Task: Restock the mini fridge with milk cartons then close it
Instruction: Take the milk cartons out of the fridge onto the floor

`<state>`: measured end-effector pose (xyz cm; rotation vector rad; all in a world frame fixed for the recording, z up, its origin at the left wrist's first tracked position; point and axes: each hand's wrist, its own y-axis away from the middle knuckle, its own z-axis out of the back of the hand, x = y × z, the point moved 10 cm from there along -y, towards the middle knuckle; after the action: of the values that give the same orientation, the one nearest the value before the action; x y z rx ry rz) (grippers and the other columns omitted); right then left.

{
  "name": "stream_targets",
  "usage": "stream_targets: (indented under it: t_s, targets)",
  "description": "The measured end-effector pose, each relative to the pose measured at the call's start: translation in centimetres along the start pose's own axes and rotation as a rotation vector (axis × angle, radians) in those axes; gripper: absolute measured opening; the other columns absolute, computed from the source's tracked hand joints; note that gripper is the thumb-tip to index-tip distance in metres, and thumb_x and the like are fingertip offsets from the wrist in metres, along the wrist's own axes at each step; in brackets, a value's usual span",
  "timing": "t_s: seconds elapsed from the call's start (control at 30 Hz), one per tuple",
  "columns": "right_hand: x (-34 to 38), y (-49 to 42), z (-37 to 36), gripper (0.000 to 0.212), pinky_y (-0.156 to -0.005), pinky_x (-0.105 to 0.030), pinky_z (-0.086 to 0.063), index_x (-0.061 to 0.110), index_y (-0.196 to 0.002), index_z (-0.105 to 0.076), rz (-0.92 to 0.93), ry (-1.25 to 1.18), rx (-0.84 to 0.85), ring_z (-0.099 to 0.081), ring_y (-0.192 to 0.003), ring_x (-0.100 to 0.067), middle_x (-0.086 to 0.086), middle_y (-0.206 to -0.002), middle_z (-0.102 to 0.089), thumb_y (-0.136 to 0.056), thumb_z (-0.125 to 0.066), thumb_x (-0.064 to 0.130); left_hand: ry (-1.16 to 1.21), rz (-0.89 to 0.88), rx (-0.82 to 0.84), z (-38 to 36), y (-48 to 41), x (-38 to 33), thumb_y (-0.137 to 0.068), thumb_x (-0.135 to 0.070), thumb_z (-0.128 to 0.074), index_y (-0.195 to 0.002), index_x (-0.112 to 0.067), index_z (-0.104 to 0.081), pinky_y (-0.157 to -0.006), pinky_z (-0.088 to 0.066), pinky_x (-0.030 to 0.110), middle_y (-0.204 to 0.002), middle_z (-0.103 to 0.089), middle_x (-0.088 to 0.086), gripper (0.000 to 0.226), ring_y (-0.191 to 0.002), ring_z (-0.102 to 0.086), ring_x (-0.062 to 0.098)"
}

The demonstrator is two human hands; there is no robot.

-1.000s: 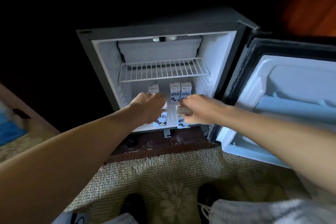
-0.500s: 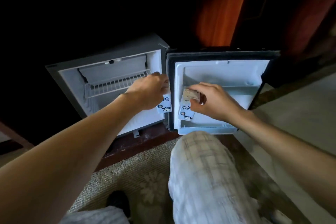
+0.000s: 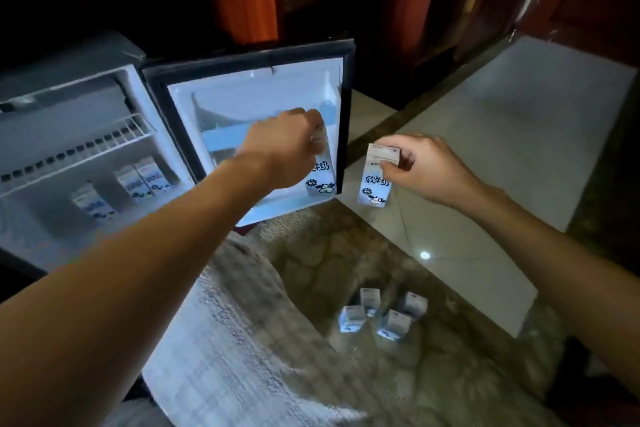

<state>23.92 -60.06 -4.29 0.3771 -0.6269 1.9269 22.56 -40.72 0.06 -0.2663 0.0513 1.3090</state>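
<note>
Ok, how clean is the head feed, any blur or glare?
Head view: room dim, upper left near black; motion blur smears the mini fridge and trouser leg; one glare spot on the tiled floor; print on the carton in the right hand is legible.

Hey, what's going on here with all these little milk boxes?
A person is stocking an open mini fridge with small milk cartons. The left hand grips one carton in front of the inner side of the open door. The right hand pinches a second carton by its top, just right of the door. Three cartons stand inside the fridge; four more cartons wait on the carpet.
</note>
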Motion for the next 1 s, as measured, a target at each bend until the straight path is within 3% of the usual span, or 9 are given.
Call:
stream_targets:
  t_s: [0.13,0.33,0.53,0.67,0.73,0.87,1.0]
  targets:
    - [-7.1,4.7,-1.8,0.032,-0.074,-0.025,-0.06,0.019,-0.123,-0.066,-0.144,-0.078,0.035,-0.067,-0.101,-0.01,0.001,-0.112,-0.069,-0.091,-0.068,0.018,0.047,-0.054,0.103,-6.8,-0.3,-4.7,-0.093,-0.023,-0.057,-0.117,-0.027,-0.058,-0.075,-0.037,0.033,-0.117,-0.061,0.0,0.024,-0.102,-0.06,0.031]
    - [-15.7,10.9,-3.1,0.036,-0.084,-0.027,-0.056,0.015,-0.122,-0.07,-0.375,-0.159,-0.036,-0.068,-0.093,-0.013,0.001,-0.108,-0.072,-0.087,-0.073,0.015,0.19,-0.105,0.186,-16.3,1.5,-9.8,-0.093,-0.019,-0.061,-0.128,-0.027,-0.056,-0.082,-0.047,0.038,-0.124,-0.059,0.0,0.036,-0.105,-0.061,0.027]
    - [-21.3,17.7,-5.5,0.037,-0.081,-0.02,-0.055,0.013,-0.124,-0.069,-0.507,-0.137,0.005,-0.065,-0.09,-0.009,-0.002,-0.113,-0.07,-0.087,-0.075,0.016,0.263,-0.156,0.299,-24.1,4.6,-14.1,-0.09,-0.023,-0.066,-0.128,-0.028,-0.056,-0.086,-0.051,0.044,-0.121,-0.06,-0.002,0.04,-0.104,-0.062,0.025]
    - [-22.9,21.8,-7.1,0.038,-0.069,-0.002,-0.045,0.012,-0.126,-0.067,-0.601,-0.147,0.038,-0.061,-0.083,0.003,0.001,-0.114,-0.066,-0.088,-0.074,0.014,0.236,-0.149,0.36,-28.1,6.6,-15.5,-0.092,-0.028,-0.065,-0.126,-0.029,-0.058,-0.078,-0.046,0.036,-0.113,-0.066,-0.001,0.035,-0.1,-0.065,0.027]
    - [-23.5,23.7,-7.7,0.039,-0.071,-0.005,-0.048,0.015,-0.127,-0.067,-0.64,-0.144,0.054,-0.062,-0.087,0.001,0.003,-0.113,-0.066,-0.088,-0.073,0.016,0.239,-0.177,0.388,-29.3,7.3,-16.3,-0.092,-0.032,-0.065,-0.127,-0.031,-0.059,-0.081,-0.045,0.035,-0.117,-0.067,-0.003,0.035,-0.102,-0.064,0.024]
    - [-24.5,26.5,-10.4,0.042,-0.081,-0.033,-0.06,0.02,-0.129,-0.065,-0.701,-0.109,0.172,-0.068,-0.097,-0.011,0.001,-0.114,-0.07,-0.088,-0.074,0.021,0.289,-0.175,0.485,-31.5,8.2,-16.6,-0.091,-0.03,-0.066,-0.121,-0.031,-0.061,-0.082,-0.049,0.035,-0.114,-0.067,-0.003,0.031,-0.1,-0.064,0.021]
    - [-25.0,29.1,-15.0,0.042,-0.077,-0.039,-0.06,0.019,-0.13,-0.063,-0.765,-0.064,0.333,-0.07,-0.09,-0.017,-0.003,-0.111,-0.073,-0.089,-0.072,0.021,0.258,-0.139,0.546,-33.3,9.0,-15.4,-0.087,-0.034,-0.071,-0.119,-0.031,-0.061,-0.08,-0.048,0.034,-0.116,-0.067,-0.004,0.033,-0.101,-0.063,0.021]
